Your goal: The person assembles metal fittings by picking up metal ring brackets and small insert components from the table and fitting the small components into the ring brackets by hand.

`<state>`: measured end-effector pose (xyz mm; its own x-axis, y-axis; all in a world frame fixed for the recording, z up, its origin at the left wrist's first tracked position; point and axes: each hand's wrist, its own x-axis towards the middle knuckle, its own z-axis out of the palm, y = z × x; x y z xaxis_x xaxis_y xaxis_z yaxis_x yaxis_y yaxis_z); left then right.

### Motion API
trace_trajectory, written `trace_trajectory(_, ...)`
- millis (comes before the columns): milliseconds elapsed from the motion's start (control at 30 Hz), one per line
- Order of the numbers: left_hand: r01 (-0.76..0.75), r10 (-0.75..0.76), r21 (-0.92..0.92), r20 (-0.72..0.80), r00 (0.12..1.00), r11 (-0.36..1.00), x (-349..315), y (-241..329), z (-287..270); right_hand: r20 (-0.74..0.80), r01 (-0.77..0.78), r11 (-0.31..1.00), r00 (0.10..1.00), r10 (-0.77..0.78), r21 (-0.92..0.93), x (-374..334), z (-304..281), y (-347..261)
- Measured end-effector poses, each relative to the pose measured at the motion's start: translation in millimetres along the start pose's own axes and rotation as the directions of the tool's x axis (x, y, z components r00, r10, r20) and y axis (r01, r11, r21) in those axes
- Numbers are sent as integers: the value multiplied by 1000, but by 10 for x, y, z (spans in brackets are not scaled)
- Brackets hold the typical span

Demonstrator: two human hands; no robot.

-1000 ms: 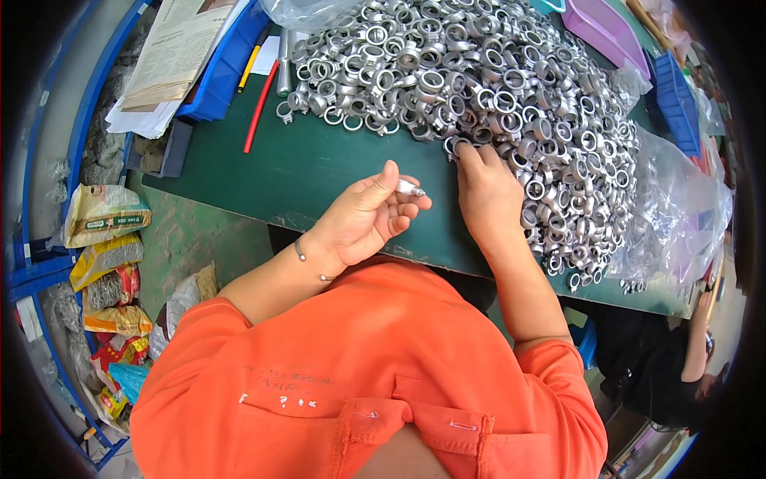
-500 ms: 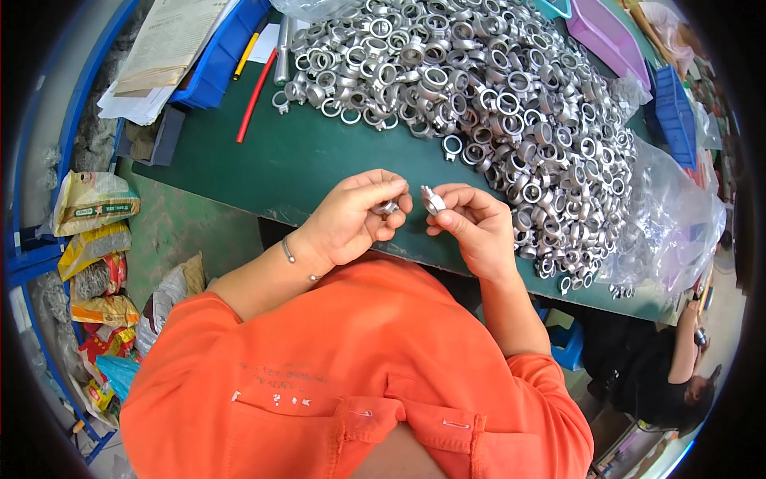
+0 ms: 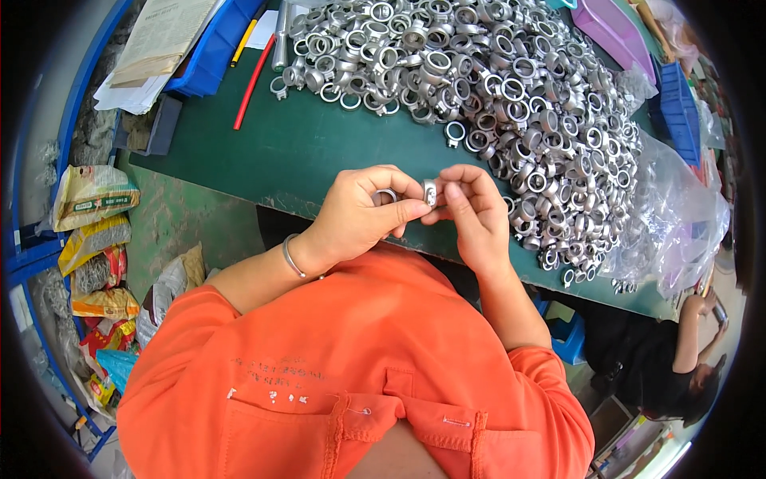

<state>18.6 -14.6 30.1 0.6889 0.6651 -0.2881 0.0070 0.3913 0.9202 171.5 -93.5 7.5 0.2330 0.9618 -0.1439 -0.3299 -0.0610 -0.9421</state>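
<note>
A small silvery metal ring clamp (image 3: 430,192) is held up between both hands, over the near edge of the table. On its left, the thumb and forefinger of my left hand (image 3: 351,211) pinch it. A second metal ring (image 3: 384,195) sits within that hand's curled fingers, partly hidden. My right hand (image 3: 477,214) is closed at the other side of the clamp, its fingertips against it. Beyond the hands lies a large heap of similar metal ring clamps (image 3: 523,112).
The green tabletop (image 3: 231,156) carries a red stick (image 3: 255,84), a yellow marker (image 3: 246,40) and a metal tube (image 3: 281,40). Blue bins (image 3: 677,112) and a purple tray (image 3: 614,36) flank the heap. Clear plastic (image 3: 678,215) lies at right. Stuffed sacks (image 3: 96,195) stand left; another person (image 3: 646,359) is lower right.
The hands have come together. The left thumb and forefinger have reached the clamp that was in the right fingertips, and it has turned slightly.
</note>
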Motion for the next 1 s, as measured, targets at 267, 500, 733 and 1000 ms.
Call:
trace_trajectory(267, 69, -72, -125, -16, 997, 990, 36, -118, -27, 204, 567, 625, 805, -557, -537, 61, 44, -22)
trace_trajectory(500, 456, -421, -479, 186, 888, 750, 93, -195, -128, 321, 562, 390, 784, -531, -729, 266, 35, -121)
trace_trajectory(733, 354, -344, -382, 97, 934, 854, 60, -139, -101, 145, 228, 286, 948, -284, -931, 387, -89, -9)
trace_trajectory(1000, 159, -171, -362, -2, 985, 919, 48, -67, -85, 252, 120, 938, 967, -37, -326, 139, -56, -40)
